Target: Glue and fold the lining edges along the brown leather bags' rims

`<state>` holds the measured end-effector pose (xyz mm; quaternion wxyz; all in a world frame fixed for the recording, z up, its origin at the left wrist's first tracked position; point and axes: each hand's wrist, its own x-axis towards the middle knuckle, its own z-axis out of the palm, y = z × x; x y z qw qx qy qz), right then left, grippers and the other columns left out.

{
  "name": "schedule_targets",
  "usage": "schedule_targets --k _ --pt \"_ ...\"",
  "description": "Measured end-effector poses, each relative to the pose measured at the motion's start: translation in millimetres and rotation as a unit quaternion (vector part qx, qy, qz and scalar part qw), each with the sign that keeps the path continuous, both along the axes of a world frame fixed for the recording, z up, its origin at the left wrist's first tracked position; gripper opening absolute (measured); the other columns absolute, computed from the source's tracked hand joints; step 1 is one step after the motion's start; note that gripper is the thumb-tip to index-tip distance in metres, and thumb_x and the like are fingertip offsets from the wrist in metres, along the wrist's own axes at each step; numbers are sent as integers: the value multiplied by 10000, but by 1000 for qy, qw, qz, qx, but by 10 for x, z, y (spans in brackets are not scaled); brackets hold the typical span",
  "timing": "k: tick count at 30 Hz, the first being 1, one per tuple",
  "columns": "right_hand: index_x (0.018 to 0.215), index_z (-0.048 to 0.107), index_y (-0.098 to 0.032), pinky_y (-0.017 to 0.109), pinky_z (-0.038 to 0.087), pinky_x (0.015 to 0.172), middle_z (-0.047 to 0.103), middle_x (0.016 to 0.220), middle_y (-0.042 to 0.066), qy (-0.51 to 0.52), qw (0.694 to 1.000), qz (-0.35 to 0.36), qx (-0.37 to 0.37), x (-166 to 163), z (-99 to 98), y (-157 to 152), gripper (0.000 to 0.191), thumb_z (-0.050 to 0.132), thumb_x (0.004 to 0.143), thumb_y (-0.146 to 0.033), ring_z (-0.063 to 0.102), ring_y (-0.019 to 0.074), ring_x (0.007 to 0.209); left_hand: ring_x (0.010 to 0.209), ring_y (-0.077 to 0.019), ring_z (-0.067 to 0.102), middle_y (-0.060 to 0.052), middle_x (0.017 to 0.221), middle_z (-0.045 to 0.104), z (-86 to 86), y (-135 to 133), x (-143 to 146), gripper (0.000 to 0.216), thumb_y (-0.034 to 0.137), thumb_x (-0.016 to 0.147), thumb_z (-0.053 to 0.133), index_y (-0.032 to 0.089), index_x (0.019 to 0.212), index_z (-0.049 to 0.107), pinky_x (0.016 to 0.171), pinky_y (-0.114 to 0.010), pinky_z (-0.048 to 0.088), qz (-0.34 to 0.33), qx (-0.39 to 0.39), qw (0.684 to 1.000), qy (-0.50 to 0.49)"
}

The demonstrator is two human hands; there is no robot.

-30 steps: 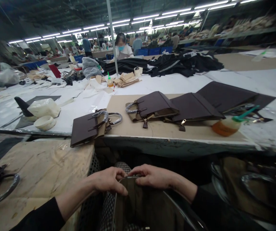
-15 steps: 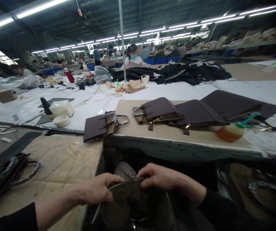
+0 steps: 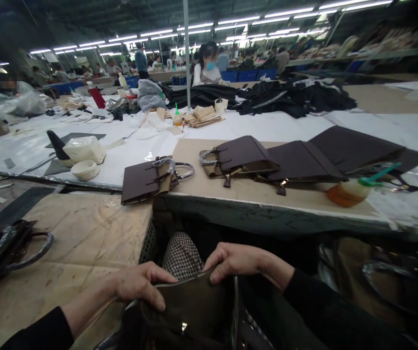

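Note:
A dark handbag is on my lap, its olive-brown inside facing me and a small shiny metal piece showing on it. My left hand pinches the bag's top edge on the left, thumb on the near side. On the same edge, farther right, my right hand grips with thumb and fingers closed. The lower part of the bag is dark and hard to make out. Beyond my hands, a dark brown handbag with plastic-wrapped handles lies at the near edge of the white-covered table.
More brown bags lie on the table to the right, near a glue bottle with a green nozzle. A white bowl stands at left. Another bag rests on the tan side table. A co-worker sits beyond a pole.
The view has tilted down slightly. The bag in my hands has turned and shifted left, so a side edge and the metal piece show differently. Both hands keep hold of its top edge.

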<state>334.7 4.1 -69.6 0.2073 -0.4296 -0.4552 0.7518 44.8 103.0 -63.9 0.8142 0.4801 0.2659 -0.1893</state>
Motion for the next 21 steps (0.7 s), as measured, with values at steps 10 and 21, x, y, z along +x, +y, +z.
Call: schedule_targets --k 10,21 --pt "869 805 -138 190 415 656 676 724 -13 -16 999 -39 30 11 33 -19 254 800 722 -345 514 99 667 769 -162 710 -41 997 771 -105 86 89 484 146 646 805 177 1125 745 702 -223 557 0 -3 1000 15" --pt "782 765 -97 207 268 514 507 600 -34 -75 990 -64 103 -107 31 -113 268 693 809 -354 350 82 576 868 -185 675 -9 1057 739 95 118 120 669 230 552 898 231 1190 697 744 -244 531 -48 52 997 10"
